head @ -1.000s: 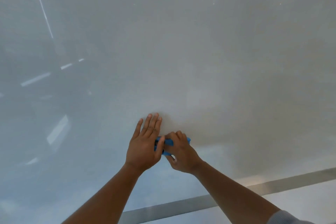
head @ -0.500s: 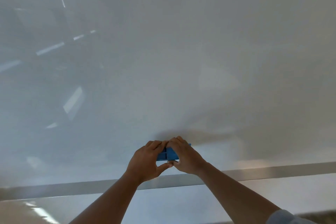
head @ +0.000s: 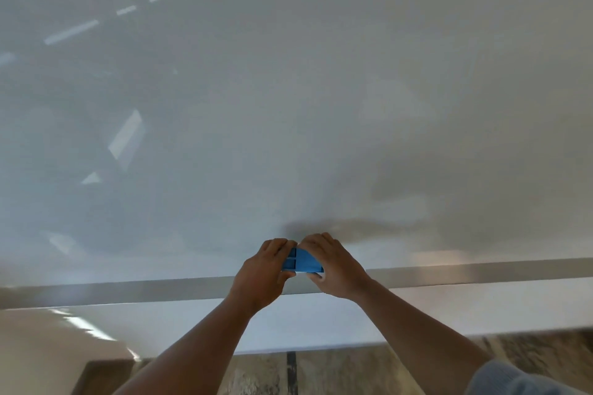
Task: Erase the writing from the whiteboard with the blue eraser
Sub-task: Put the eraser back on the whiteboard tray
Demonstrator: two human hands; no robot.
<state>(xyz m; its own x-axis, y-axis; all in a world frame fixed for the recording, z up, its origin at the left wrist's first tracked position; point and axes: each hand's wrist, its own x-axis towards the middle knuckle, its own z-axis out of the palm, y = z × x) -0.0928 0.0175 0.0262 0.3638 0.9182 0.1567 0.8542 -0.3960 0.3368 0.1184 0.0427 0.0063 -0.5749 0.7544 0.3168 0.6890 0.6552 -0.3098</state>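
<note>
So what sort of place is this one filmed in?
Probably an office or classroom. A large wall whiteboard with a metal bottom rail fills the view, its gloss reflects ceiling light panels, and both hands hold a blue eraser on it.

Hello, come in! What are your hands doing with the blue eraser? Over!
Left hand and right hand both gripping blue eraser, low on whiteboard near its bottom frame. No writing visible. Nothing in the way.

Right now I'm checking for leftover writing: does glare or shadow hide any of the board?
Head view: bright reflected streaks glare across the whiteboard on its left; a soft shadow lies above both hands holding the blue eraser; no writing shows.
</note>
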